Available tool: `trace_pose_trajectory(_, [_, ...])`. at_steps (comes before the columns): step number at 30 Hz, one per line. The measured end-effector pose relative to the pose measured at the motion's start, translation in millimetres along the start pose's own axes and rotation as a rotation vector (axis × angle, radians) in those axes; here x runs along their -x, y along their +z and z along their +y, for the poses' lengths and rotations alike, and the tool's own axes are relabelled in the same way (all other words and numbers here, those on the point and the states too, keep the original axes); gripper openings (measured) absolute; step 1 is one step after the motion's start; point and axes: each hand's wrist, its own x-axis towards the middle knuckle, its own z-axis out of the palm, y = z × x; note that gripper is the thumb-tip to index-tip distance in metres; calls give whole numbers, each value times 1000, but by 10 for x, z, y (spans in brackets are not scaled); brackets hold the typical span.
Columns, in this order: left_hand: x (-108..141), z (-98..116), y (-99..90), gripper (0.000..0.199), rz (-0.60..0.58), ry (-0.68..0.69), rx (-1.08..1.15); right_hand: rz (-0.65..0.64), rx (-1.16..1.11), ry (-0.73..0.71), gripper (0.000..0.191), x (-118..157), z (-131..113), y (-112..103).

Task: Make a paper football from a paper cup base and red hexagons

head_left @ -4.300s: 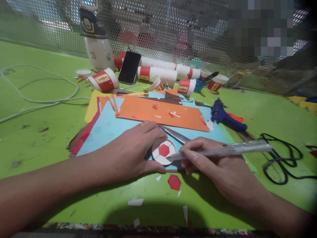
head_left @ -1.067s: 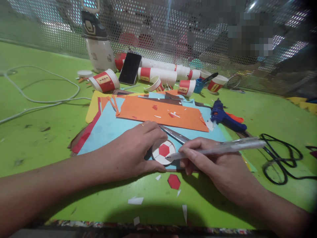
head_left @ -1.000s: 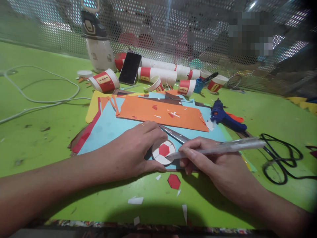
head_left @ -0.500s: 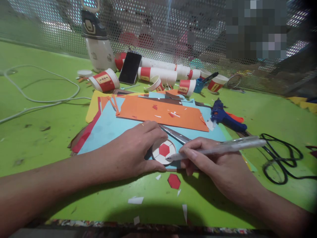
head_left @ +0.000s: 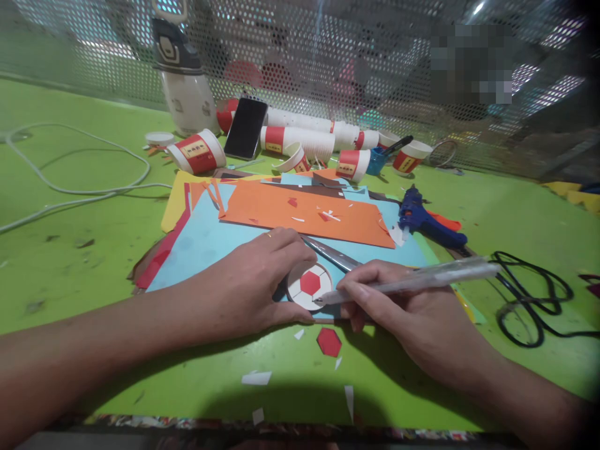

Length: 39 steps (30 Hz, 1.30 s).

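A small round white disc (head_left: pixel 300 299) with a red hexagon in its middle and thin dark lines running outward lies on light blue paper (head_left: pixel 187 262). My left hand (head_left: pixel 262 281) grips its left edge between thumb and fingers. In my right hand (head_left: pixel 389 300) is a clear-barrelled pen (head_left: pixel 435 275), its tip touching the disc's lower right part. A slim silver tool (head_left: pixel 330 255) lies just behind the disc, its right end hidden by my right hand. In front, a loose red hexagon (head_left: pixel 329 342) rests on the green table.
Orange card (head_left: pixel 272 209) with paper scraps lies behind my hands. To the right are a blue glue gun (head_left: pixel 431 225) and a coiled black cord (head_left: pixel 525 312). Paper cups (head_left: pixel 197 152), a phone (head_left: pixel 247 128) and a large bottle (head_left: pixel 185 94) stand or lie along the back.
The pen's rear end has shifted very slightly left, while its tip stays on the disc. Both hands otherwise hold nearly the same pose.
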Motion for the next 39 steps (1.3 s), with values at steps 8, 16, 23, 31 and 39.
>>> trace_pose_trajectory(8, [-7, 9, 7, 31, 6, -8, 1, 18, -53, -21, 19, -6, 9, 5])
trace_pose_trajectory(16, [11, 6, 7, 32, 9, -8, 1, 15, -31, -35, 18, 0, 21, 6])
trace_pose_trajectory(23, [6, -2, 15, 32, 25, 6, 0, -1, 17, -38, 18, -2, 38, 2])
trace_pose_trajectory(31, [13, 8, -3, 32, 38, 36, -15, 1, 68, -63, 19, 8, 48, -8])
trace_pose_trajectory(39, [27, -16, 21, 31, 50, 84, -63, 15, -62, -52, 18, 16, 29, -3])
